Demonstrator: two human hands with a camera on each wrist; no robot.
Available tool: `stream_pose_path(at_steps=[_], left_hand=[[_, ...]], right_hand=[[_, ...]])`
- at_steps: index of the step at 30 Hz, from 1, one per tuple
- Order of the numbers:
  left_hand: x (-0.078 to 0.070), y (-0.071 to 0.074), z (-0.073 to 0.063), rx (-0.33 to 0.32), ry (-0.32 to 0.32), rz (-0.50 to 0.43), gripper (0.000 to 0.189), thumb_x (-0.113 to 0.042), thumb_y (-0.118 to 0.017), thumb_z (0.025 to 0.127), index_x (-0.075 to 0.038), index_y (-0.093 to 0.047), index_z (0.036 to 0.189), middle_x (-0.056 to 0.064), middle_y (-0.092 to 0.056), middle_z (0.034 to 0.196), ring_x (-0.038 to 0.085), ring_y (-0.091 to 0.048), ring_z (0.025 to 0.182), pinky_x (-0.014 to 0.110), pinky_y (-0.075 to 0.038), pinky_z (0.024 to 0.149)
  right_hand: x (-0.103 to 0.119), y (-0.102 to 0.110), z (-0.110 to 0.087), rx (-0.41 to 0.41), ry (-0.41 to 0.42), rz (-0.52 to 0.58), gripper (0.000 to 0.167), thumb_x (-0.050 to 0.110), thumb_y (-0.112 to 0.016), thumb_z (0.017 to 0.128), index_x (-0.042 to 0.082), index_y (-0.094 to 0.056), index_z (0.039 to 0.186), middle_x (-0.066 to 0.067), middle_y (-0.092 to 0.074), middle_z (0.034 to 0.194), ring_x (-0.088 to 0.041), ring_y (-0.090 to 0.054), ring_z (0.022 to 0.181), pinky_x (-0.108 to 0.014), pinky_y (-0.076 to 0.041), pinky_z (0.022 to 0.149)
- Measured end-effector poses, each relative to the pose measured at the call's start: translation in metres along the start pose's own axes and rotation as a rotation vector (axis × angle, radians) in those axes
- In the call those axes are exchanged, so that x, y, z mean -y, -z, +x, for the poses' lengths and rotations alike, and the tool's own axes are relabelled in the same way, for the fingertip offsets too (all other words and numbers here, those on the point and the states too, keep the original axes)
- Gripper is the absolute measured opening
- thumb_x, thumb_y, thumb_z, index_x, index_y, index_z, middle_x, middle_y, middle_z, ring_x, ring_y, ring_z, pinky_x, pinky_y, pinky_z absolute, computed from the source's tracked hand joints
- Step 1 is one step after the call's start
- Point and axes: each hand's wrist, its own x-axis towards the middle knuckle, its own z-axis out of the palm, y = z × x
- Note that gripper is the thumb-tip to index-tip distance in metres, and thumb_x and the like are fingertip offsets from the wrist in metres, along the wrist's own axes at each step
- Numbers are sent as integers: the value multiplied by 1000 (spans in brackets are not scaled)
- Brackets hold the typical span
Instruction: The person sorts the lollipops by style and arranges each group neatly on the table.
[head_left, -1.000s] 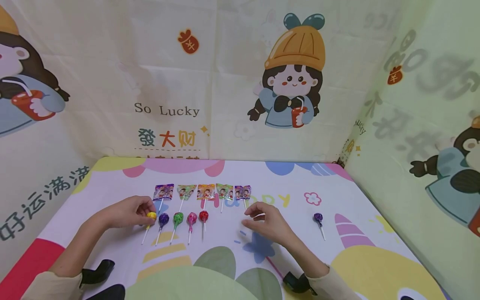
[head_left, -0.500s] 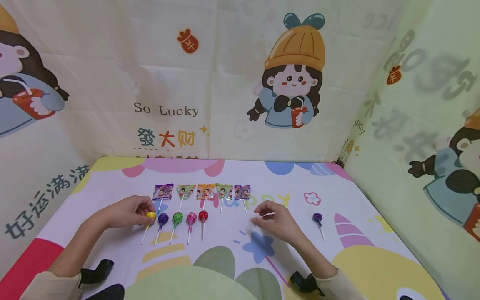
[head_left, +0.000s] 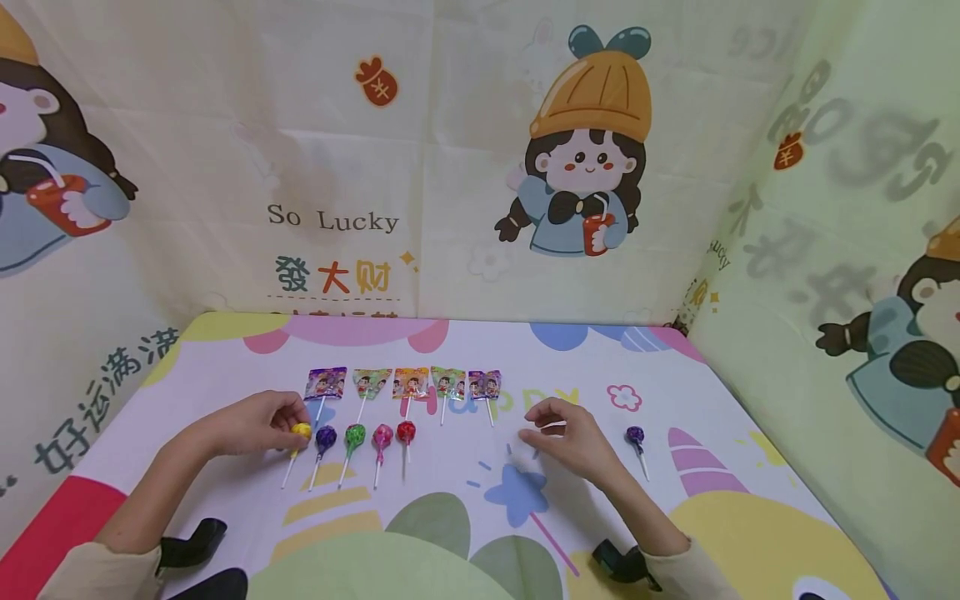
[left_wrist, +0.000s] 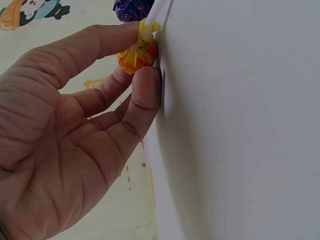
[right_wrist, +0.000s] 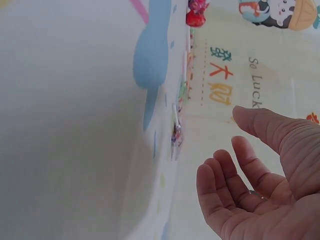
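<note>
My left hand pinches the yellow lollipop by its wrapped head between thumb and fingers; its white stick points toward me on the table. Right of it in the front row lie a dark purple lollipop, a green lollipop, a pink lollipop and a red lollipop. My right hand hovers over the table with relaxed fingers, holding nothing. To its right a single purple lollipop lies by itself.
Behind the front row lies a row of flat-wrapped lollipops, from a purple packet to another purple packet. The patterned tabletop meets a printed cloth backdrop at the back. Black wrist devices sit at both wrists.
My right hand has moved to the right, away from the right end of the packet row, still holding nothing. The left hand has stayed at the yellow lollipop.
</note>
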Motion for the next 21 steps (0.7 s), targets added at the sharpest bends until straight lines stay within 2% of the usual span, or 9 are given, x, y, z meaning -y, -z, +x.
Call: stream_pose_path(at_steps=[4, 21], left_hand=[[-2, 1, -1, -1, 2, 1, 31, -18, -83, 85, -5, -63, 104, 5, -56, 88, 21, -53, 85, 27, -52, 71], [-1, 0, 0, 2, 11, -3, 31, -17, -84, 85, -5, -62, 103, 6, -56, 87, 22, -52, 84, 27, -53, 70]], right_hand=[[-3, 7, -2, -23, 3, 11, 28, 14, -83, 86, -3, -68, 103, -16, -70, 101, -24, -67, 96, -43, -57, 91], [-12, 35, -13, -117, -41, -58, 28, 15, -83, 87, -2, -69, 104, -17, -71, 104, -25, -68, 100, -41, -57, 92]])
